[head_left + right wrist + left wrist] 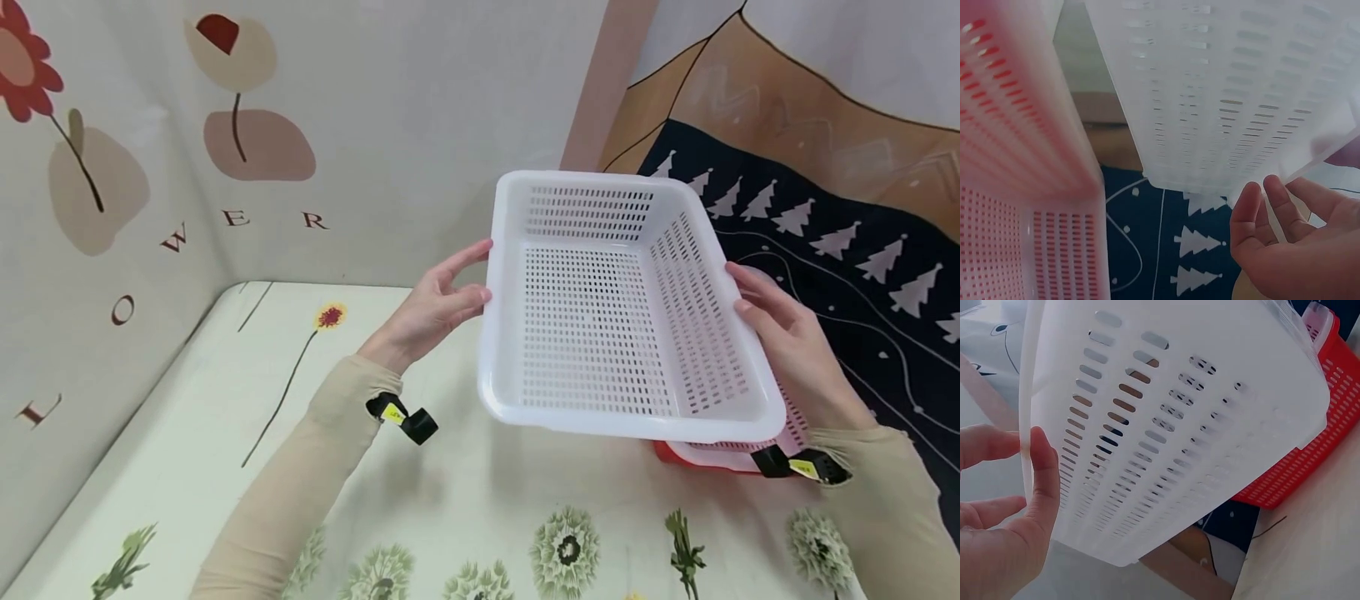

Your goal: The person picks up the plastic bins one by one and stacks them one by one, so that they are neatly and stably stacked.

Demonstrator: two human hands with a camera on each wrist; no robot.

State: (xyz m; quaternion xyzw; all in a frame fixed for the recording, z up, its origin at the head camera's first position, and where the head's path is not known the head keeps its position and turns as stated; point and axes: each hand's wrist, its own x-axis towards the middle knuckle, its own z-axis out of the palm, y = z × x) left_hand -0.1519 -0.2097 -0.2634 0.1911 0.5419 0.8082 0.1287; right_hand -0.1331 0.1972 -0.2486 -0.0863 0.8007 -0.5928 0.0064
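Both hands hold a white perforated plastic basket (592,325) up in the air, its open top tilted toward the head camera. On its left rim, the left hand (435,304) pinches the edge between fingers and thumb; the left wrist view shows the left hand (1016,494) with fingers on either side of the rim. The right hand (795,342) grips the opposite rim, and in the right wrist view the right hand (1304,237) has its fingertips along that edge. Slotted holes cover the basket's walls and bottom, and nothing lies inside it.
Behind the raised basket, at the right, stands a red basket (667,454) with a pinkish-white basket (1066,231) nested in it, partly hidden. A flower-print cloth (450,500) covers the table. Printed curtains (450,100) hang at the back, with a dark tree-patterned cloth (847,275) at the right.
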